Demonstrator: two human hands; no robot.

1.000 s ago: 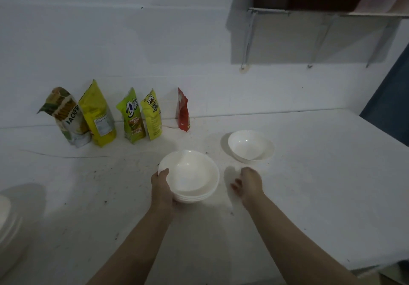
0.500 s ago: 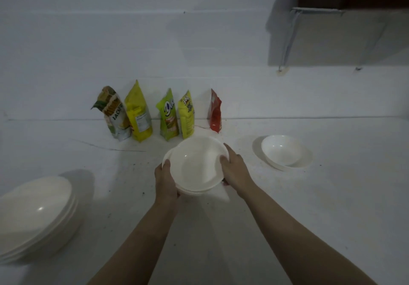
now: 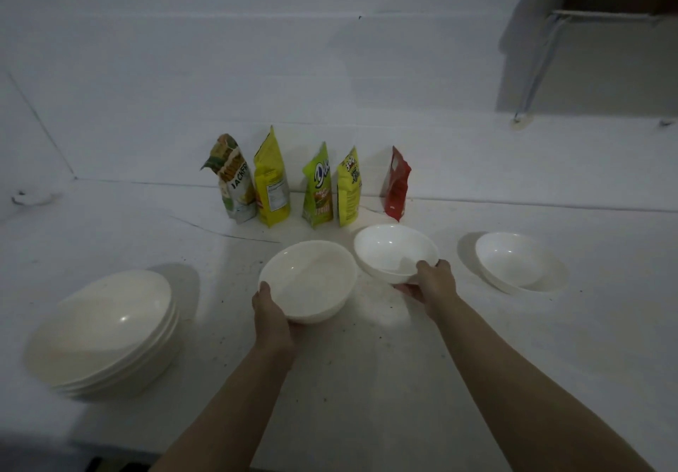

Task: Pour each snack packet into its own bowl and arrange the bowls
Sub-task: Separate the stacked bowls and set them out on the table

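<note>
Early stage: five packets [image 3: 310, 181] stand sealed against the wall, nothing poured. The left hand [image 3: 271, 319] grasps one bowl [image 3: 308, 281]; the right hand [image 3: 433, 282] grasps another [image 3: 394, 251], perhaps slightly lifted. A third bowl [image 3: 521, 260] sits right; a stack [image 3: 99, 332] waits left. Dim white counter [image 3: 367, 361], white walls.

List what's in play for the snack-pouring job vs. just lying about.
In play: five snack packets by the wall; bowl held by left hand; bowl held by right hand; bowl set down at right.

Lying about: stack of larger dishes; wall shelf bracket.
</note>
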